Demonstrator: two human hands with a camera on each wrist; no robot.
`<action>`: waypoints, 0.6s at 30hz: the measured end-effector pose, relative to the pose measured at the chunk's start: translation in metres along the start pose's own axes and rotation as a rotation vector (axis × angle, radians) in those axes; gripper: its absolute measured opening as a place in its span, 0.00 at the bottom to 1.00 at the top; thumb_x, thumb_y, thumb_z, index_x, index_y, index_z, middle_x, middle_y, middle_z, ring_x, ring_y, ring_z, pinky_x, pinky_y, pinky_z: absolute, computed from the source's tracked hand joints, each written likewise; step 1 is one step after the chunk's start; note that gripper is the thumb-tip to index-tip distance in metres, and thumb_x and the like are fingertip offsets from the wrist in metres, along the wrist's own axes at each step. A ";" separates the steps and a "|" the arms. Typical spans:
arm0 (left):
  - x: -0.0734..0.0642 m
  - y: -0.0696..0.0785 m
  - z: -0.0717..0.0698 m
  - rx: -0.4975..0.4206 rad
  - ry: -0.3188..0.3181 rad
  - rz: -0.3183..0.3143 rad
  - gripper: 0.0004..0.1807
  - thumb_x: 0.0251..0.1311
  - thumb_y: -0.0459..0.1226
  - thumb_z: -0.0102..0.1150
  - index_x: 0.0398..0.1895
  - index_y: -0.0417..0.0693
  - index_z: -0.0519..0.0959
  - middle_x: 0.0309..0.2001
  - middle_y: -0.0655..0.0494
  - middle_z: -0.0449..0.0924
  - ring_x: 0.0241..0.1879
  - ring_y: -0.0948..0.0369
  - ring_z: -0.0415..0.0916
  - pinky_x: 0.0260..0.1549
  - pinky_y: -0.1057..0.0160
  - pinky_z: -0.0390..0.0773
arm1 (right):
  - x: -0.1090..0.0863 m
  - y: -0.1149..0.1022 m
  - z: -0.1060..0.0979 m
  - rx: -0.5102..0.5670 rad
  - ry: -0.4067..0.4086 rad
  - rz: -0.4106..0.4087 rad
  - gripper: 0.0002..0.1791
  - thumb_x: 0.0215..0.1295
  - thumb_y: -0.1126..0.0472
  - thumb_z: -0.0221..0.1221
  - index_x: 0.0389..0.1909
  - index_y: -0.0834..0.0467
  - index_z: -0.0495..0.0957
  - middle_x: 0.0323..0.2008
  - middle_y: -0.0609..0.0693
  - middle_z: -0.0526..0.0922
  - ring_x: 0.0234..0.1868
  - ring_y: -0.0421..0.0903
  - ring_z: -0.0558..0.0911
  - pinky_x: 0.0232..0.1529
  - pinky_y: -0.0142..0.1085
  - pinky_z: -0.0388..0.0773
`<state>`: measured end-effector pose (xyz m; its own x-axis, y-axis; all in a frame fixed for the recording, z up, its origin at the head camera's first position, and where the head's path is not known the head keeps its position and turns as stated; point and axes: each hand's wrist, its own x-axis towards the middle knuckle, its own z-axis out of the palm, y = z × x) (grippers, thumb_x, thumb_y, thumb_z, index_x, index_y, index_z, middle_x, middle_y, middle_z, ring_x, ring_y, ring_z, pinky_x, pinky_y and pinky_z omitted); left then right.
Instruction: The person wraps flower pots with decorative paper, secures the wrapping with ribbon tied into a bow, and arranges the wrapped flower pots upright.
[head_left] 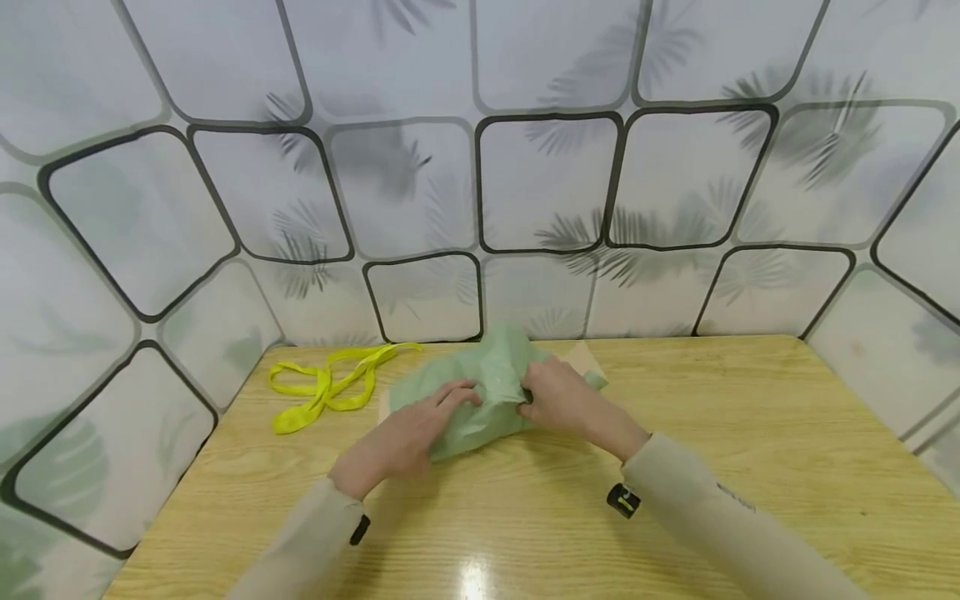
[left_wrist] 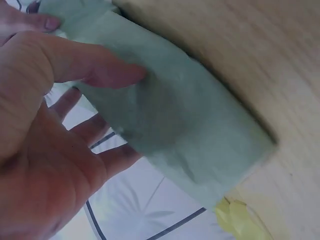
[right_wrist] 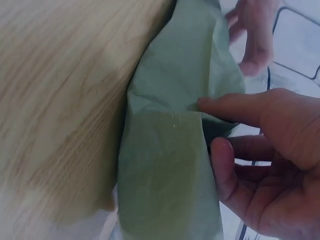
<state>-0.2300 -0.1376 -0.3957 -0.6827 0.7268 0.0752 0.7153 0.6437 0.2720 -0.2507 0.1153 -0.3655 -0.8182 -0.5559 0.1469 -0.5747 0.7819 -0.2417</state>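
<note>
Between the left hand [head_left: 408, 429] and the right hand [head_left: 562, 392] lies a crumpled green wrap [head_left: 493, 375], its long axis running left to right, an end reaching past each hand; one fold [head_left: 506, 340] points forward. The right pinches its edge in curled fingers; the left touches it, thumb and fingers spread apart. Yellow ribbon [head_left: 324, 385] lies beyond the left hand.

From my head, one camera looks forward and down over my left hand [head_left: 401, 433] and right hand [head_left: 564, 396] to the white, leaf-patterned backdrop [head_left: 540, 183] beyond them. Each wrist camera looks from close up past its own hand, tilted sideways; both share the crumpled, pale-green sheet material [head_left: 487, 379] between my hands.
</note>
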 end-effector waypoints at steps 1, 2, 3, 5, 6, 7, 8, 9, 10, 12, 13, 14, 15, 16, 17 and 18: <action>0.002 -0.002 -0.001 -0.001 0.008 0.012 0.53 0.32 0.10 0.55 0.68 0.50 0.60 0.77 0.46 0.57 0.45 0.52 0.77 0.32 0.64 0.78 | -0.001 -0.002 0.000 -0.003 0.005 0.011 0.33 0.59 0.63 0.71 0.13 0.49 0.54 0.14 0.40 0.53 0.19 0.38 0.55 0.21 0.28 0.54; 0.004 -0.003 -0.002 -0.006 0.016 0.022 0.52 0.31 0.10 0.54 0.67 0.49 0.61 0.77 0.46 0.58 0.46 0.52 0.77 0.36 0.61 0.79 | -0.003 -0.004 0.000 0.002 0.005 0.026 0.32 0.60 0.63 0.71 0.13 0.49 0.54 0.14 0.40 0.54 0.18 0.38 0.56 0.21 0.28 0.54; 0.006 -0.005 -0.002 -0.015 0.024 0.026 0.51 0.32 0.11 0.54 0.66 0.49 0.61 0.76 0.46 0.59 0.47 0.51 0.77 0.41 0.58 0.80 | -0.004 -0.006 0.001 0.001 0.011 0.039 0.31 0.60 0.63 0.70 0.13 0.49 0.55 0.14 0.41 0.55 0.19 0.38 0.56 0.21 0.29 0.55; 0.009 -0.006 -0.003 -0.043 0.046 0.025 0.47 0.34 0.13 0.55 0.64 0.49 0.62 0.75 0.46 0.62 0.53 0.49 0.78 0.51 0.53 0.79 | -0.006 -0.009 0.002 0.003 0.019 0.065 0.30 0.61 0.62 0.70 0.13 0.49 0.57 0.14 0.41 0.58 0.18 0.38 0.58 0.21 0.29 0.57; 0.010 -0.006 -0.003 -0.064 0.062 0.024 0.45 0.35 0.14 0.55 0.63 0.48 0.63 0.74 0.46 0.64 0.54 0.49 0.77 0.54 0.51 0.79 | -0.007 -0.010 0.003 0.010 0.024 0.080 0.29 0.61 0.62 0.69 0.13 0.50 0.58 0.14 0.41 0.59 0.18 0.38 0.59 0.20 0.29 0.58; 0.012 -0.005 -0.003 -0.084 0.076 0.012 0.42 0.39 0.16 0.58 0.63 0.48 0.64 0.72 0.47 0.65 0.56 0.49 0.77 0.56 0.50 0.78 | -0.007 -0.012 0.003 0.022 0.029 0.099 0.29 0.62 0.61 0.70 0.13 0.50 0.59 0.14 0.42 0.60 0.18 0.38 0.59 0.20 0.29 0.58; 0.014 -0.004 -0.003 -0.106 0.094 -0.003 0.39 0.44 0.19 0.61 0.63 0.48 0.65 0.70 0.47 0.67 0.57 0.49 0.76 0.57 0.49 0.78 | -0.008 -0.012 0.003 0.026 0.033 0.120 0.28 0.62 0.61 0.70 0.14 0.51 0.60 0.14 0.42 0.61 0.17 0.39 0.61 0.20 0.30 0.59; 0.016 -0.002 -0.003 -0.125 0.111 -0.023 0.36 0.50 0.24 0.64 0.64 0.47 0.65 0.69 0.47 0.68 0.58 0.50 0.76 0.58 0.49 0.77 | -0.009 -0.013 0.003 0.027 0.036 0.141 0.26 0.62 0.59 0.70 0.15 0.51 0.62 0.14 0.43 0.63 0.18 0.39 0.62 0.20 0.30 0.60; 0.019 -0.001 -0.002 -0.136 0.129 -0.047 0.35 0.55 0.30 0.66 0.67 0.47 0.64 0.67 0.48 0.70 0.60 0.51 0.75 0.59 0.49 0.77 | -0.010 -0.013 0.003 0.032 0.035 0.161 0.24 0.62 0.58 0.71 0.16 0.52 0.64 0.15 0.43 0.65 0.18 0.39 0.63 0.20 0.31 0.61; 0.025 0.003 -0.001 -0.143 0.157 -0.096 0.40 0.61 0.42 0.70 0.73 0.44 0.62 0.65 0.47 0.70 0.58 0.51 0.75 0.57 0.48 0.78 | -0.012 -0.012 0.003 0.040 0.030 0.202 0.19 0.61 0.55 0.72 0.21 0.54 0.71 0.17 0.44 0.70 0.19 0.40 0.67 0.20 0.32 0.63; 0.028 0.004 -0.001 -0.135 0.164 -0.123 0.45 0.62 0.48 0.71 0.76 0.44 0.60 0.65 0.46 0.70 0.58 0.50 0.75 0.56 0.48 0.79 | -0.013 -0.010 0.002 0.044 0.028 0.219 0.17 0.61 0.54 0.72 0.25 0.55 0.74 0.19 0.45 0.73 0.20 0.41 0.70 0.21 0.32 0.65; 0.030 0.005 0.000 -0.123 0.171 -0.144 0.48 0.61 0.51 0.71 0.78 0.44 0.58 0.66 0.45 0.69 0.57 0.49 0.75 0.55 0.48 0.80 | -0.014 -0.009 0.002 0.041 0.024 0.229 0.16 0.60 0.52 0.73 0.31 0.57 0.77 0.22 0.46 0.77 0.22 0.41 0.72 0.21 0.33 0.68; 0.033 0.005 0.000 -0.109 0.172 -0.164 0.51 0.60 0.53 0.71 0.80 0.45 0.56 0.67 0.44 0.67 0.58 0.48 0.74 0.54 0.47 0.80 | -0.014 -0.007 0.002 0.043 0.018 0.235 0.17 0.60 0.50 0.73 0.37 0.58 0.79 0.26 0.48 0.81 0.24 0.42 0.76 0.23 0.35 0.71; 0.035 0.005 0.001 -0.095 0.172 -0.180 0.53 0.59 0.55 0.72 0.81 0.46 0.55 0.69 0.44 0.65 0.59 0.46 0.74 0.53 0.46 0.81 | -0.015 -0.004 0.002 0.042 0.014 0.234 0.22 0.59 0.49 0.73 0.44 0.61 0.80 0.31 0.50 0.84 0.27 0.44 0.80 0.25 0.37 0.76; 0.037 0.004 0.002 -0.087 0.172 -0.192 0.54 0.58 0.55 0.73 0.81 0.46 0.55 0.72 0.43 0.63 0.60 0.44 0.73 0.53 0.45 0.81 | -0.015 -0.001 0.002 0.043 0.012 0.233 0.28 0.59 0.48 0.73 0.52 0.63 0.79 0.37 0.53 0.87 0.32 0.47 0.83 0.29 0.40 0.80; 0.039 0.004 0.002 -0.079 0.170 -0.203 0.55 0.57 0.55 0.74 0.80 0.46 0.55 0.73 0.44 0.61 0.61 0.42 0.72 0.53 0.44 0.81 | -0.015 0.001 0.003 0.048 0.006 0.232 0.35 0.58 0.47 0.73 0.59 0.64 0.77 0.43 0.56 0.87 0.37 0.50 0.86 0.34 0.43 0.83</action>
<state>-0.2537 -0.1063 -0.3942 -0.8307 0.5302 0.1698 0.5523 0.7464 0.3714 -0.2392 0.1239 -0.3706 -0.9282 -0.3616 0.0875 -0.3702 0.8740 -0.3150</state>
